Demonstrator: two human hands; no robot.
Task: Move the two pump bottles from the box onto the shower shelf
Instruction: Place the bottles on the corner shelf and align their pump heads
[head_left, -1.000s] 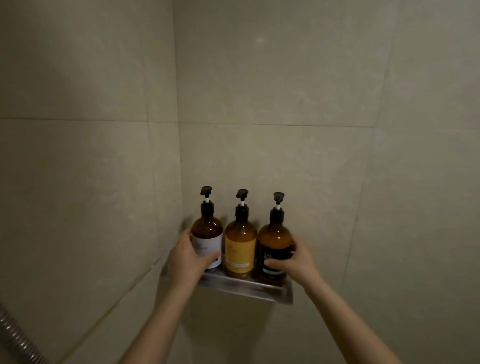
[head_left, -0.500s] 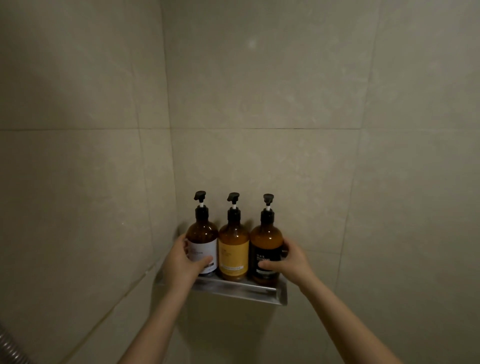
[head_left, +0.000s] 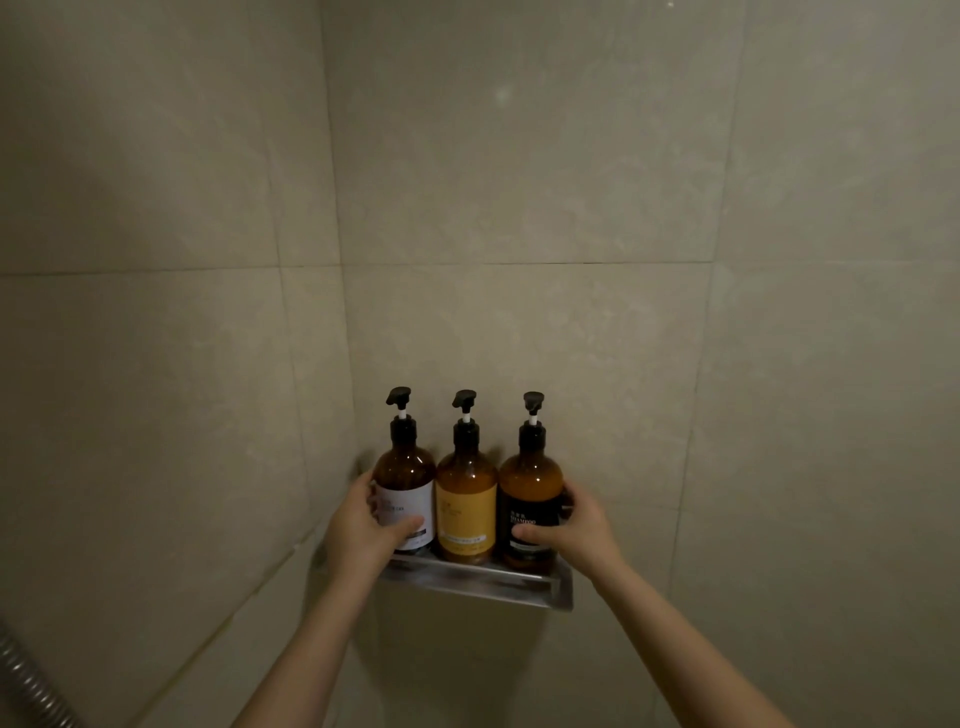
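Observation:
Three amber pump bottles stand upright in a row on the metal corner shelf (head_left: 498, 590). The left one has a white label (head_left: 408, 493), the middle one a yellow label (head_left: 466, 509), the right one a black label (head_left: 530, 499). My left hand (head_left: 361, 530) is wrapped around the white-label bottle from its left side, thumb across the label. My right hand (head_left: 571, 532) grips the black-label bottle from its right side, thumb on the label. The three bottles touch side by side. The box is out of view.
Beige tiled walls meet in a corner behind the shelf. A ribbed metal shower hose (head_left: 31, 686) crosses the lower left corner of the view.
Both hands stay on the outer bottles. The right bottle has closed up against the middle one. The view has shifted slightly, otherwise the scene is the same.

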